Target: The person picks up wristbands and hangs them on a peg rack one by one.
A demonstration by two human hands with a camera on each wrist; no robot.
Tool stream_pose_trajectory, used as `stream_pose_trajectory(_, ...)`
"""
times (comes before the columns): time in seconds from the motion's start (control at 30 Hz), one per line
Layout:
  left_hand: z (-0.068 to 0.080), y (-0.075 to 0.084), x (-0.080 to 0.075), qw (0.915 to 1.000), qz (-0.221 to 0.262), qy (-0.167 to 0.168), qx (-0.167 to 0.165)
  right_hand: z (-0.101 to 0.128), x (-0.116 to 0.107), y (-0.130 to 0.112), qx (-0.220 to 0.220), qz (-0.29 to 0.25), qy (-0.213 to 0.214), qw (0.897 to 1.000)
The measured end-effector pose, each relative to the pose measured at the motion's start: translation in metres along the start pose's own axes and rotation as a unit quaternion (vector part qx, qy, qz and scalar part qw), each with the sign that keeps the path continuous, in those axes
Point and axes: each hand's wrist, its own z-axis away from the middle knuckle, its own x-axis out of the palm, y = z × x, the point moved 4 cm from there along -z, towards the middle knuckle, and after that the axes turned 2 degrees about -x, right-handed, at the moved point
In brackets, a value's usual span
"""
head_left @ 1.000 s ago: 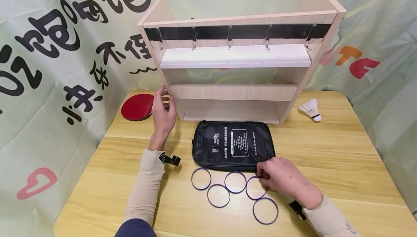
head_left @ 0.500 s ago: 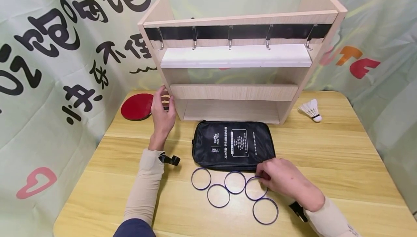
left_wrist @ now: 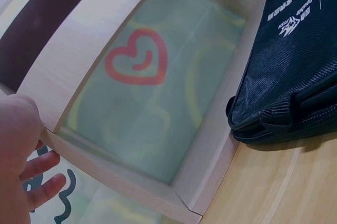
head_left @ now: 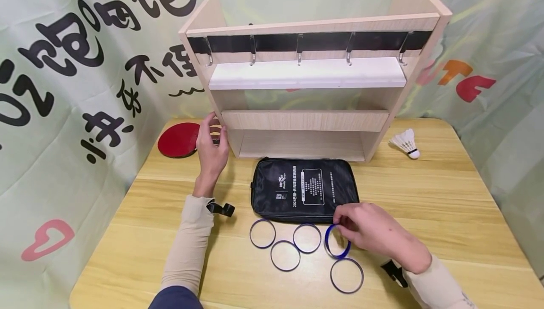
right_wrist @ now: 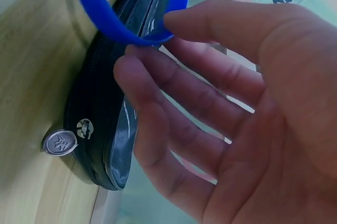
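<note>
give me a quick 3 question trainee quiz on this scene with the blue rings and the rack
1. True or false: the right hand pinches a blue ring and tilts it up off the table.
2. How many blue rings lie flat on the table, untouched? A) two B) four C) six
3. Fill in: the left hand holds the left side panel of the wooden ____.

Key
1. True: the right wrist view shows the ring between thumb and fingers, in front of the black zip case.
2. B: four flat rings, the fifth is in the grip.
3. rack; the red table tennis paddle lies just left of that hand.
</note>
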Motion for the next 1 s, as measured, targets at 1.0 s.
stream_pose_trajectory(1.0, -0.002, -0.020, -0.004, 0.9998, 0.018, 0.005, 0.000, -0.009, -0.040, 0.001, -0.061, -0.183, 0.057, 0.980)
